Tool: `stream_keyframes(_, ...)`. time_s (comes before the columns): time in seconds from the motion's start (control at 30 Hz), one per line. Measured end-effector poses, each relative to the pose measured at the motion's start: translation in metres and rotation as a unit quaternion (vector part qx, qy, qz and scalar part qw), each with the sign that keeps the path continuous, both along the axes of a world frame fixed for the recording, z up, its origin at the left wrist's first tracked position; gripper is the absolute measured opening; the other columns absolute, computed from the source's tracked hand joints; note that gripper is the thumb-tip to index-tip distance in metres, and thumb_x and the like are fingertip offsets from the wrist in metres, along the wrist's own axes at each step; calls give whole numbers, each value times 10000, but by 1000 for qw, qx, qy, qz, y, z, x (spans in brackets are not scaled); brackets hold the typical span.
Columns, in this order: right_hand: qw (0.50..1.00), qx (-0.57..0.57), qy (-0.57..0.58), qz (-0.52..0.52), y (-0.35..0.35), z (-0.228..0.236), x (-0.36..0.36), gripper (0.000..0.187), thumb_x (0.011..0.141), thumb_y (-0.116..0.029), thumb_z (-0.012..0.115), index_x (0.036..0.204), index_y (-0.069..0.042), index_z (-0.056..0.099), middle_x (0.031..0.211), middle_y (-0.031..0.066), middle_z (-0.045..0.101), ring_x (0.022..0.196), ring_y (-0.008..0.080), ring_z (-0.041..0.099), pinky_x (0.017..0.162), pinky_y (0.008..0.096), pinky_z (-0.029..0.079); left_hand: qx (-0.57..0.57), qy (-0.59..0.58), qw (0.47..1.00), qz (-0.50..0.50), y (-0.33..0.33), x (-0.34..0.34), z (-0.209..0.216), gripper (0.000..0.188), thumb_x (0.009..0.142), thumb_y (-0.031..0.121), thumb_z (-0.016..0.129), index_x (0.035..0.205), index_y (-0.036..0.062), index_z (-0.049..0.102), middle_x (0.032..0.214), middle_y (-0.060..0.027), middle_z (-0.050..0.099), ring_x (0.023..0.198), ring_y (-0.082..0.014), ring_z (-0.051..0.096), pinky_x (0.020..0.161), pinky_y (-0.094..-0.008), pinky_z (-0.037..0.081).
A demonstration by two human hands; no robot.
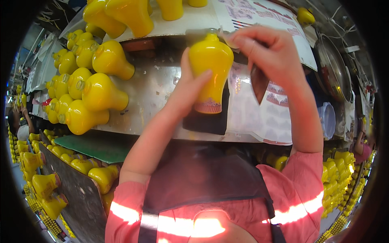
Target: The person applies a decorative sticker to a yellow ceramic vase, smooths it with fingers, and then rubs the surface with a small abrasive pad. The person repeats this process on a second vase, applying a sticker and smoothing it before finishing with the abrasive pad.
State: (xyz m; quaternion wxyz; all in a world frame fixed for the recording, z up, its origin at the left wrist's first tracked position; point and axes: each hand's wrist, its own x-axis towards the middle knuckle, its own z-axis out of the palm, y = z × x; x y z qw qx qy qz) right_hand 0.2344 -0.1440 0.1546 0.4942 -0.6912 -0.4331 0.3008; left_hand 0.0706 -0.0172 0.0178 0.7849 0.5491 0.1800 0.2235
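head view: left grip [188,87] holds a yellow bottle [212,60].

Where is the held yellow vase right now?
In the head view, the yellow vase is just above centre, gripped by the left hand, its lower end over the black pad; the right hand is right of its neck.

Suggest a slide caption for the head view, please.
Left hand holds a yellow bottle, right hand a pointed brown tool.

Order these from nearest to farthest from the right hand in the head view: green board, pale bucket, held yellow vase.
1. Yellow vase, just left, in the left hand.
2. Pale bucket, lower right.
3. Green board, lower left, farthest.
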Motion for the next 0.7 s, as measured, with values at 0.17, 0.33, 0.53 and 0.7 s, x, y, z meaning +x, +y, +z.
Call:
stream_keyframes(0.17, 781, 198, -581, 113, 0, -55, -17, 345, 786, -34, 747, 1123, -107, 762, 746, 39, 617, 594, 176, 633, 497, 307, 486, 16, -31, 998, 47, 15, 6, 8, 843, 1008, 334, 591, 1647, 74, 109, 1583, -194, 348, 1446, -288, 410, 1179, -401, 363)
stream_keyframes(0.33, 713, 167, -670, 123, -14, -87, -21, 406, 745, -144, 706, 1144, -76, 731, 723, 1, 510, 544, 127, 560, 484, 293, 469, 287, 100, 947, 102, 30, 25, 19, 609, 949, 333, 662, 1460, 59, 475, 1409, -178, 482, 1328, -325, 485, 1143, -419, 381)
stream_keyframes(0.53, 712, 196, -663, 123, -18, -106, -20, 419, 728, -87, 722, 1145, -73, 756, 808, 10, 610, 540, 114, 499, 468, 278, 424, 316, 82, 934, 143, 23, 27, 12, 555, 887, 313, 729, 1351, 44, 585, 1344, -194, 529, 1284, -370, 520, 1115, -444, 408)
stream_keyframes(0.7, 722, 190, -648, 152, -33, -113, -27, 392, 791, -84, 764, 1183, -94, 761, 1115, 106, 732, 540, 120, 497, 464, 254, 428, 342, 39, 929, 136, 24, 20, -7, 678, 922, 326, 688, 1487, 31, 456, 1474, -227, 458, 1379, -399, 444, 1172, -459, 344)
